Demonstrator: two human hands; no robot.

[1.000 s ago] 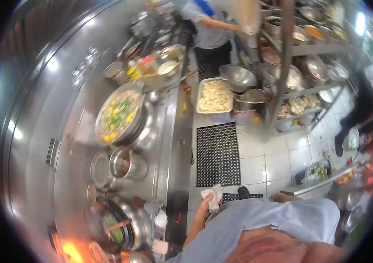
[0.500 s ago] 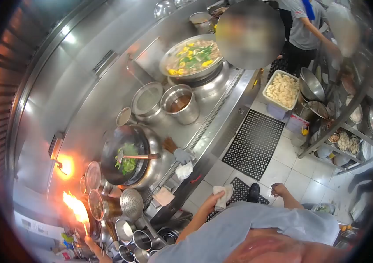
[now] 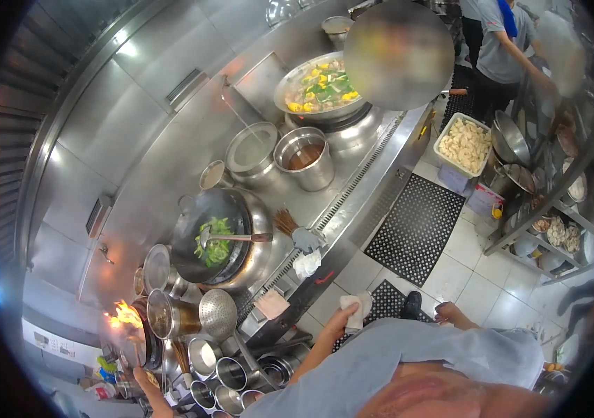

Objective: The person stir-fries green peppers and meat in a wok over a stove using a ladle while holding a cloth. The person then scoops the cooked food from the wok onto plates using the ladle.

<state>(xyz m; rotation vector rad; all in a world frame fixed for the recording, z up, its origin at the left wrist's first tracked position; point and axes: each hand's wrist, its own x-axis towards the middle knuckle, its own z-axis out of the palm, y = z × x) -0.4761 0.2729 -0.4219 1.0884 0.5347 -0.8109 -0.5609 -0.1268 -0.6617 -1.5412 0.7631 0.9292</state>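
Observation:
My left hand (image 3: 339,322) is closed round a folded white cloth (image 3: 358,311), low in front of my body. My right hand (image 3: 446,313) hangs to the right of it, beside a dark shoe (image 3: 413,305); its fingers are curled, and what they hold, if anything, is too small to make out. On the range to the left sits a dark wok (image 3: 187,240) with green vegetables (image 3: 216,244) and a ladle (image 3: 241,237) lying across it. Neither hand touches the wok.
Flames (image 3: 126,315) rise at a burner lower left, near another person's arm (image 3: 152,393). A metal pot (image 3: 305,159) and a large pan of food (image 3: 319,87) stand further along the range. Black mats (image 3: 415,228) lie on the tiles. A person (image 3: 503,56) stands behind a white tray (image 3: 463,143).
The view has swung left toward the range, bringing the wok and flames further into sight. My right hand has come into view. My left hand still holds the cloth. The flames have shrunk since half a second ago.

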